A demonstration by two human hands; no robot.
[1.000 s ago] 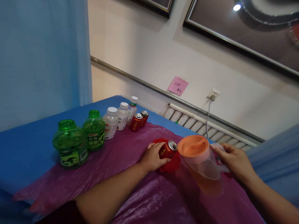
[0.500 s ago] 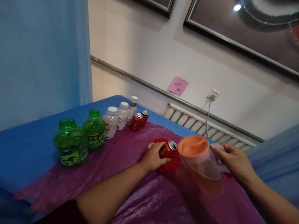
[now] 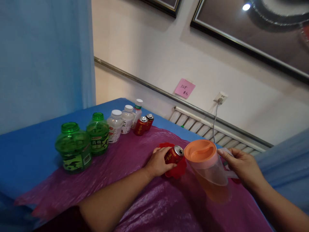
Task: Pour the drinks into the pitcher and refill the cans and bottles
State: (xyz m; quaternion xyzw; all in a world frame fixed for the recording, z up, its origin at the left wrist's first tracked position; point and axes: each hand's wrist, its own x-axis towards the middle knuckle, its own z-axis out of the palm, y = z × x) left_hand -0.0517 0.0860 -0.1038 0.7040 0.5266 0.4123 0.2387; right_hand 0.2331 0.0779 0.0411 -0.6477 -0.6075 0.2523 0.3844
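Observation:
My left hand point(image 3: 159, 162) is wrapped round a red drink can point(image 3: 174, 155), which leans to the right with its opened top facing up. Under the can lies a red scalloped dish point(image 3: 178, 170). My right hand point(image 3: 243, 166) grips the handle of a clear plastic pitcher point(image 3: 210, 180) with an orange lid point(image 3: 201, 150). The pitcher is tilted toward the can, its lid's edge close to the can's top. Amber liquid point(image 3: 216, 190) fills its lower part. Whether liquid passes between them I cannot tell.
Two green jugs point(image 3: 73, 148), several white-capped bottles point(image 3: 115, 126) and two more red cans point(image 3: 141, 126) stand along the left and back. Purple plastic sheeting point(image 3: 135, 180) covers part of the blue table point(image 3: 29, 145). A radiator point(image 3: 193, 120) and plugged socket point(image 3: 220, 97) are behind.

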